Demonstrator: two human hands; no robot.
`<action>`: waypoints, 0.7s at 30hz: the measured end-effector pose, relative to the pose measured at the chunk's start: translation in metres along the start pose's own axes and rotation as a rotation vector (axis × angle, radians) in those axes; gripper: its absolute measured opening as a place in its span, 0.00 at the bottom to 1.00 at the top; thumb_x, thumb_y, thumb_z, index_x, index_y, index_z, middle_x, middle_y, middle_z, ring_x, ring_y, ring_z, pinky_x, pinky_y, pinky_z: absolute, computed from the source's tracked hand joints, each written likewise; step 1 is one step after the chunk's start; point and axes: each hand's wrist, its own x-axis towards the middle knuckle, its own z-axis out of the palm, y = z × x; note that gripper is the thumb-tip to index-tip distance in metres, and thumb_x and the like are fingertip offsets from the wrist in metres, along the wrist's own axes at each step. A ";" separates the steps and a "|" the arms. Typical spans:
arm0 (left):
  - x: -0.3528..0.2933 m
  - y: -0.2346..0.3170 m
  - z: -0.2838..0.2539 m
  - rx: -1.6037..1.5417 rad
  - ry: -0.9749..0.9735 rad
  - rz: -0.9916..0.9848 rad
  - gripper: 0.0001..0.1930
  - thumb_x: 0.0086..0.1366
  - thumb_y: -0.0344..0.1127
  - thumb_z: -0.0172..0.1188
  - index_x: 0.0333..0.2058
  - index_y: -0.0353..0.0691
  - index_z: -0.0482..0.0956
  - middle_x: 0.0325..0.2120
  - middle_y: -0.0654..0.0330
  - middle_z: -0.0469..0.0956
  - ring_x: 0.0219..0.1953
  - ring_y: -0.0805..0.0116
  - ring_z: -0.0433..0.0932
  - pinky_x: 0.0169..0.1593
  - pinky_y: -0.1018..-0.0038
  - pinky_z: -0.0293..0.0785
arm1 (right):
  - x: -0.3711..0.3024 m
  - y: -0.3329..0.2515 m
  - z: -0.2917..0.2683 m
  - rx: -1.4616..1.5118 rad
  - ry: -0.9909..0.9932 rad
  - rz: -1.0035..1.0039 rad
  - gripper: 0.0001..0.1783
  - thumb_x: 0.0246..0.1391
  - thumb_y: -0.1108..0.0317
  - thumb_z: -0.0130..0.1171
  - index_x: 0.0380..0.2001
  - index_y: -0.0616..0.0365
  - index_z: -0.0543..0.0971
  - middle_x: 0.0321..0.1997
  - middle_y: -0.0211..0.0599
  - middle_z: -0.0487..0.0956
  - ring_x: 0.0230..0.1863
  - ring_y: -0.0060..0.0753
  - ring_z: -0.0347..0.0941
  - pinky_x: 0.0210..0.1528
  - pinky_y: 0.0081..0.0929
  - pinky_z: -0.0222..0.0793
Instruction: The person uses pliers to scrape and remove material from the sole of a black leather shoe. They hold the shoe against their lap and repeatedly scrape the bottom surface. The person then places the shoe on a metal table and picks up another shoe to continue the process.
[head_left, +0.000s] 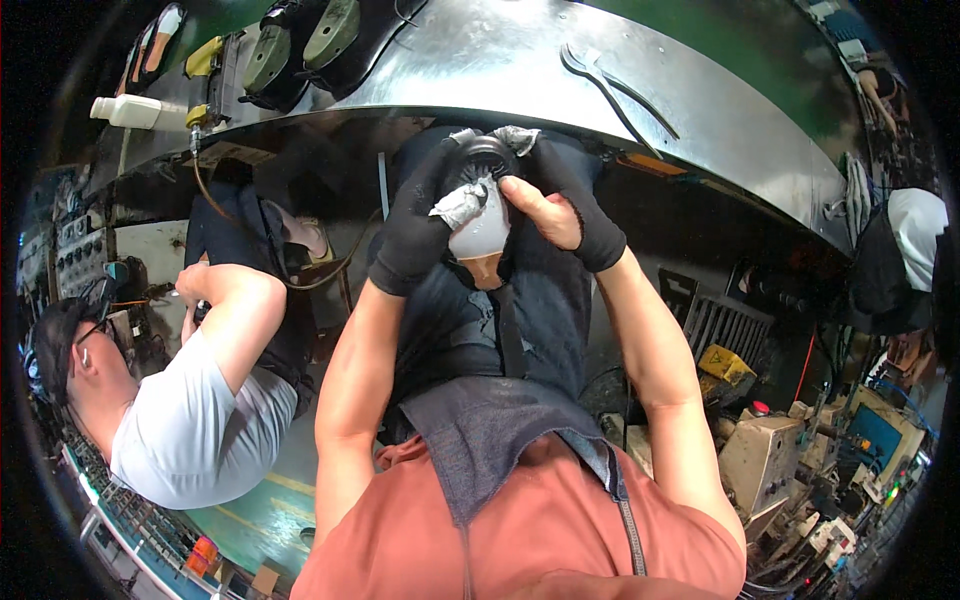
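Between my knees, below the bench edge, I hold a black shoe upper (482, 160) whose underside faces me. Its bottom shows a white front part and a tan heel part, and the black material is gathered in folds at the toe end. My left hand (422, 212), in a black glove with white-wrapped fingertips, grips the left side, its fingers across the white part. On the other side my right hand (565, 205), gloved with a bare thumb, wraps the edge and presses its thumb near the folds.
A metal bench (470, 70) stretches ahead, bearing pincers (600, 80), black shoe uppers with green bottoms (330, 35), a white bottle (130, 111) and a yellow tool (203, 58) with a hose. A person (200, 430) works at left. Machinery (765, 450) stands at right.
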 end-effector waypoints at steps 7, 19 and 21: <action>0.001 -0.001 -0.003 0.007 -0.001 -0.003 0.30 0.54 0.25 0.59 0.58 0.32 0.66 0.53 0.55 0.72 0.53 0.66 0.72 0.57 0.71 0.68 | 0.006 -0.004 -0.016 -0.032 -0.182 0.046 0.26 0.49 0.51 0.64 0.45 0.57 0.77 0.33 0.42 0.79 0.33 0.35 0.75 0.39 0.30 0.69; -0.018 -0.014 -0.034 -0.292 0.145 -0.049 0.20 0.61 0.29 0.54 0.53 0.32 0.72 0.46 0.55 0.77 0.47 0.66 0.77 0.52 0.71 0.73 | -0.004 -0.025 0.042 0.265 -0.030 0.115 0.31 0.49 0.65 0.64 0.55 0.62 0.67 0.52 0.51 0.74 0.54 0.40 0.71 0.58 0.31 0.63; -0.020 -0.026 -0.046 -0.363 0.171 -0.065 0.18 0.63 0.29 0.53 0.51 0.32 0.73 0.46 0.55 0.77 0.46 0.66 0.77 0.52 0.71 0.74 | 0.000 -0.037 0.045 0.240 -0.047 0.137 0.32 0.48 0.65 0.63 0.55 0.63 0.65 0.52 0.52 0.74 0.55 0.42 0.71 0.58 0.32 0.64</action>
